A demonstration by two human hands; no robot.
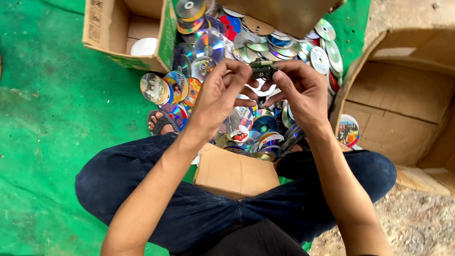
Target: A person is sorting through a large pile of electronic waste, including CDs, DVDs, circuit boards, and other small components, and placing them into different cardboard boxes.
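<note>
both hands pinch a small dark metal-and-circuit part (263,71), left hand (222,92) and right hand (303,90), above a heap of shiny discs (265,125); seemingly prying it apart, needing a firm twist.

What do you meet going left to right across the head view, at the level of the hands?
Green mat → left hand → small dark part pinched between both hands → right hand → open cardboard box.

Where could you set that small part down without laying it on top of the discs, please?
The green mat left of the left knee and below the open carton lies bare. The big carton on the right has bare floor. Between both hands and the small box, the disc pile is crowded.
</note>
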